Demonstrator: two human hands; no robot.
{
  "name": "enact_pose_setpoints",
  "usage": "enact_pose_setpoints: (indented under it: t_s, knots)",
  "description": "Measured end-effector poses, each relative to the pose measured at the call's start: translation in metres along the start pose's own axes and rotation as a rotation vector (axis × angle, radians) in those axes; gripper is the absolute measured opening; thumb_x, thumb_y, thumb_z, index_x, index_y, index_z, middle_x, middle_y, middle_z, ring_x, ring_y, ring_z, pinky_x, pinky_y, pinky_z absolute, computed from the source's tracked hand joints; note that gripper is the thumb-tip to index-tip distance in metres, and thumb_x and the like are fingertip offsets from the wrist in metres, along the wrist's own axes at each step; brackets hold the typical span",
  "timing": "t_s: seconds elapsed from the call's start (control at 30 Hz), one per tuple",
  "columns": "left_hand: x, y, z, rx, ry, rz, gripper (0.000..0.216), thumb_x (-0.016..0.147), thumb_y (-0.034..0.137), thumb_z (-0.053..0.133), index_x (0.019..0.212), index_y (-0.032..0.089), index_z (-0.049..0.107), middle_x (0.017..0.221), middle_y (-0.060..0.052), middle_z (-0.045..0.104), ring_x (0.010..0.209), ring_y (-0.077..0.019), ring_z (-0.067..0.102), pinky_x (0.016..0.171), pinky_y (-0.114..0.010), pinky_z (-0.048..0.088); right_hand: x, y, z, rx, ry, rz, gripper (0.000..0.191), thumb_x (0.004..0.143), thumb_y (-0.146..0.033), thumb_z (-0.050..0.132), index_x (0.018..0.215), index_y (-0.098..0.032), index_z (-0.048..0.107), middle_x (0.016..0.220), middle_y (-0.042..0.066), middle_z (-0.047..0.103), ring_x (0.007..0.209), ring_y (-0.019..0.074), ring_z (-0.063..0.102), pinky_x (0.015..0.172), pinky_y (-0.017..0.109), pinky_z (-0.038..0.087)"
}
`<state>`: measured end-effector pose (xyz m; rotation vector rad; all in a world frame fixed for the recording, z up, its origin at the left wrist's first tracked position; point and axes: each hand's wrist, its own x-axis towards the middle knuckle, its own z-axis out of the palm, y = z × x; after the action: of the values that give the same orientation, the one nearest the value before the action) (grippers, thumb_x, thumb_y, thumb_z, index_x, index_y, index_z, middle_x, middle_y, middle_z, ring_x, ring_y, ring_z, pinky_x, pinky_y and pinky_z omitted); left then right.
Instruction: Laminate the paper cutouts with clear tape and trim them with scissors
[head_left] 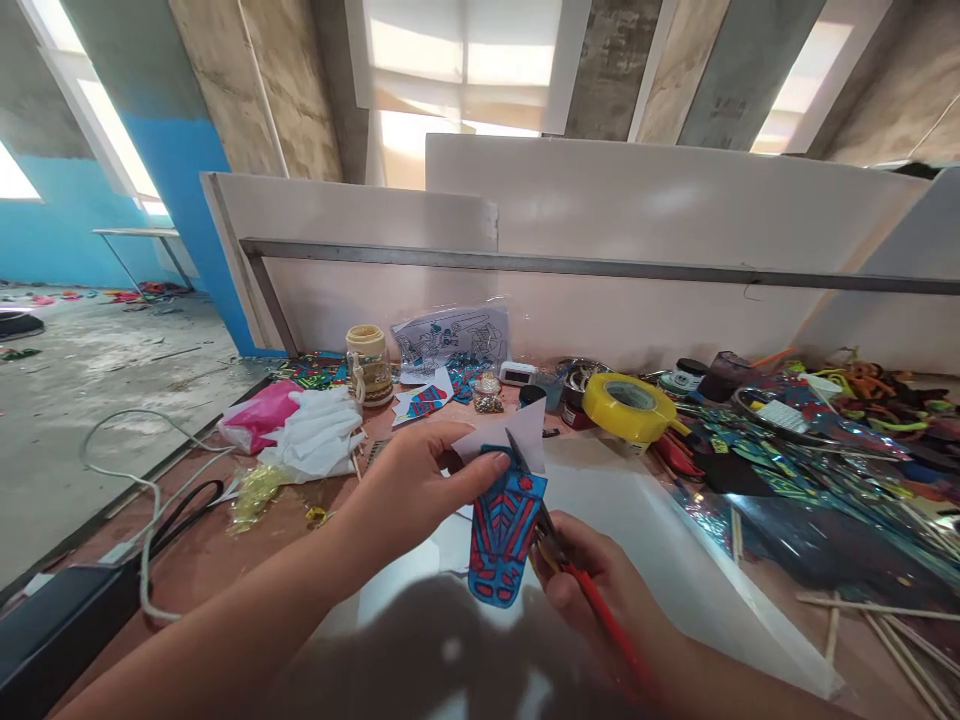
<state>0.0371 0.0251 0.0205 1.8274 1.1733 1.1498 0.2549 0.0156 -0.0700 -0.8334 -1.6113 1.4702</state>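
My left hand (pixel 420 480) pinches a white sheet with a blue and red drawn figure (pixel 504 530), thumb on top, holding it up over the table. My right hand (pixel 592 580) is closed round red-handled scissors (pixel 551 540). The scissor blades point up and away along the right edge of the coloured figure, where the white paper (pixel 517 430) meets it. Both hands hover above a large white sheet (pixel 660 540) lying on the table.
A roll of yellow tape (pixel 628 405) stands behind the hands. White gloves (pixel 319 435) and a pink bag (pixel 262 412) lie at the left, with a small jar (pixel 367 362) and more coloured cut-outs (pixel 431 398). Shiny coloured strips (pixel 810 470) and thin sticks (pixel 892 620) cover the right. Cables (pixel 150 500) trail at the left edge.
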Motion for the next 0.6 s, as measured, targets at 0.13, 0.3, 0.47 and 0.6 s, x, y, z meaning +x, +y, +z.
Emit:
enact_pose_setpoints:
  t_s: [0.13,0.3,0.47,0.6]
  knots:
    - [0.001,-0.002,0.000,-0.026,-0.013,-0.019,0.025,0.089,0.037,0.064,0.076,0.016,0.070,0.070,0.000,0.061,0.066,-0.0133,0.054,0.058,-0.024,0.043,0.003,0.002,-0.002,-0.048,0.019,-0.041,0.069,0.067,-0.084,0.071,0.096,-0.021,0.070,0.079,0.002,0.059,0.074,0.0203,0.050,0.069,0.032,0.043]
    - [0.002,-0.004,0.000,-0.068,-0.048,-0.051,0.030,0.088,0.042,0.063,0.078,0.015,0.070,0.069,-0.001,0.058,0.064,-0.0140,0.052,0.056,-0.025,0.043,0.006,0.012,-0.006,-0.072,-0.027,-0.055,0.067,0.070,-0.081,0.072,0.095,-0.019,0.070,0.073,0.000,0.054,0.065,0.0158,0.042,0.059,0.028,0.035]
    - [0.003,-0.005,0.001,-0.113,-0.097,-0.106,0.032,0.088,0.044,0.063,0.078,0.014,0.068,0.070,-0.001,0.058,0.064,-0.0139,0.051,0.058,-0.027,0.042,0.009,0.028,-0.009,-0.072,-0.047,-0.063,0.068,0.073,-0.081,0.069,0.100,-0.018,0.070,0.068,-0.001,0.052,0.061,0.0149,0.040,0.056,0.028,0.032]
    - [0.005,-0.007,0.001,-0.145,-0.068,-0.047,0.028,0.088,0.043,0.064,0.085,0.015,0.069,0.076,-0.002,0.059,0.070,-0.0149,0.054,0.061,-0.027,0.044,0.009,0.019,-0.006,-0.108,0.002,-0.068,0.070,0.069,-0.083,0.070,0.095,-0.018,0.070,0.069,0.000,0.052,0.064,0.0166,0.043,0.059,0.029,0.034]
